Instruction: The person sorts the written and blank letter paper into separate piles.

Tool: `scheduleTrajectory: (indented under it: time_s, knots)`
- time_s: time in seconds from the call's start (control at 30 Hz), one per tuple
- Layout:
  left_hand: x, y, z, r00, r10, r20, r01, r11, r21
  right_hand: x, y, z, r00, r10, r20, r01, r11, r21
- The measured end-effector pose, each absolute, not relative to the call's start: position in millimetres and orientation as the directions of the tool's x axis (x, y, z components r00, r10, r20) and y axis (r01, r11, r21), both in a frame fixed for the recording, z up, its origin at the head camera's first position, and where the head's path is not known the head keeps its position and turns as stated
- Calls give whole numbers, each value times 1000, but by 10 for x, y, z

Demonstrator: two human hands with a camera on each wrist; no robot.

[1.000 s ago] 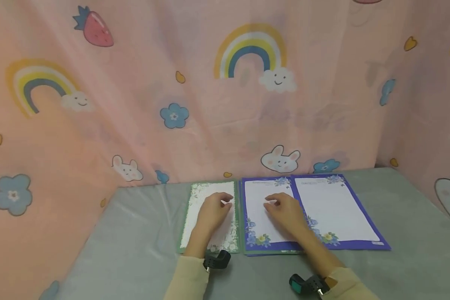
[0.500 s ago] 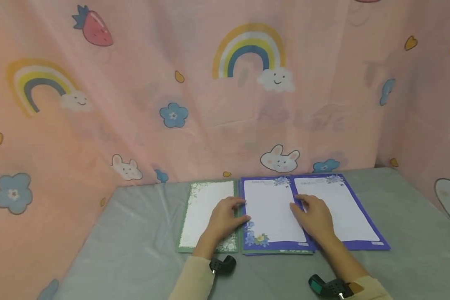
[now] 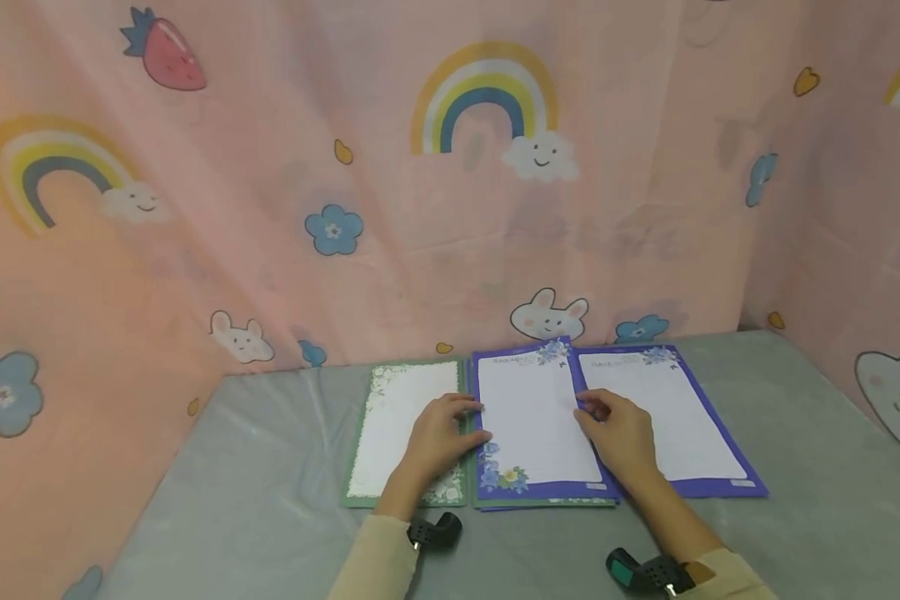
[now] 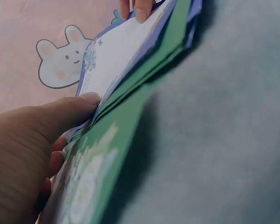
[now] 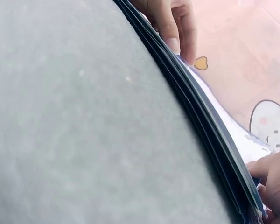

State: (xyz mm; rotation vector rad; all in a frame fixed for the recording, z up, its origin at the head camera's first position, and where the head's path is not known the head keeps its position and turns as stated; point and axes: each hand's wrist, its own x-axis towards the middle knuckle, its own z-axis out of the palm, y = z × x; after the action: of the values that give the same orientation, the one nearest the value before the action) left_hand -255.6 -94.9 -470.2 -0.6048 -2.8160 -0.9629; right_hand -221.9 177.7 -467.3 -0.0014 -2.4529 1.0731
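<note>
Thin purple-edged paper (image 3: 532, 417); bare hands (image 3: 437, 435)

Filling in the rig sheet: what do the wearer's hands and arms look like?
The left hand and right hand are ungloved. The left sleeve and right sleeve are plain pale beige. Each wrist wears a black unit: the left wrist unit, and the right wrist unit with a green patch. No cables visible.

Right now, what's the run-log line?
left grip: pinches stack's left edge | right grip: pinches stack's right edge | green sheet: left of stack | purple sheet: right of stack
</note>
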Motion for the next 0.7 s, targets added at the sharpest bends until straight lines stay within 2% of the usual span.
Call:
scheduleTrajectory:
  time_s: [0.13, 0.37, 0.53, 0.7]
  knots:
    - [-2554, -962, -4706, -916, 336, 220, 400, 718, 569, -2231, 1766, -4692, -896, 176, 408, -175, 704, -688]
    - [-2548, -973, -4700, -917, 327, 227, 397, 709, 583, -2231, 1747, -4713, -882, 83, 464, -248, 755, -607]
    - [-2541, -976, -4710, -918, 323, 228, 394, 701, 594, -2231, 1746, -4713, -873, 116, 474, -266, 701, -662]
    - [-2549, -969, -4708, -924, 312, 219, 379, 693, 612, -2249, 1785, -4713, -876, 174, 449, -271, 593, -758]
